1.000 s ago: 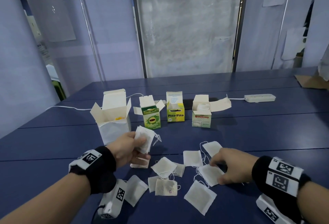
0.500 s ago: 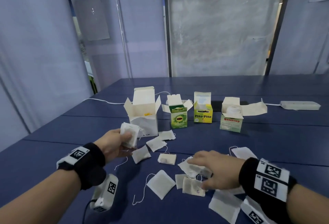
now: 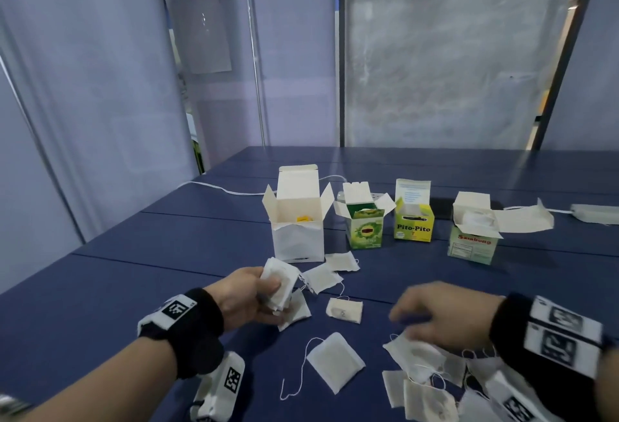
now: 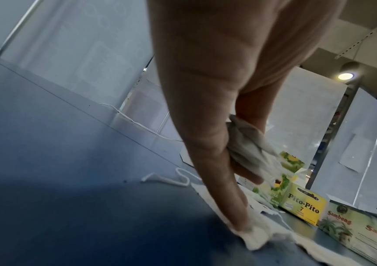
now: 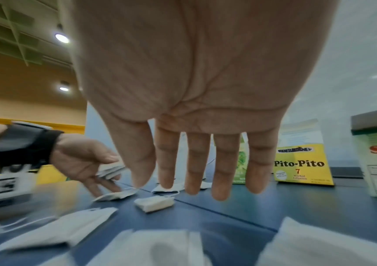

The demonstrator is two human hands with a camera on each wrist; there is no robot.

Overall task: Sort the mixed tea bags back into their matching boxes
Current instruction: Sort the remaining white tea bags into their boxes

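Observation:
My left hand point(image 3: 258, 291) holds a small stack of white tea bags point(image 3: 279, 282) between thumb and fingers; its lower fingers point(image 4: 235, 212) touch another bag point(image 3: 294, 309) lying on the blue table point(image 3: 167, 254). My right hand point(image 3: 442, 314) hovers palm down, fingers straight point(image 5: 196, 172), over a heap of tea bags point(image 3: 422, 374). Loose bags point(image 3: 335, 361) point(image 3: 345, 309) lie between the hands. Behind stand open boxes: a white box point(image 3: 298, 230), a green box point(image 3: 365, 230), a yellow Pito-Pito box point(image 3: 413, 220) and a Sambong box point(image 3: 472, 240).
A white cable point(image 3: 221, 188) runs along the table behind the boxes, and a white power strip point(image 3: 596, 212) lies at the far right. Bare table stretches to the left of my left hand. Translucent wall panels point(image 3: 435, 53) stand behind the table.
My right hand has lifted off the tea bags and its fingers have straightened. My left hand keeps its stack and has lowered onto a bag on the table. The head view swung left.

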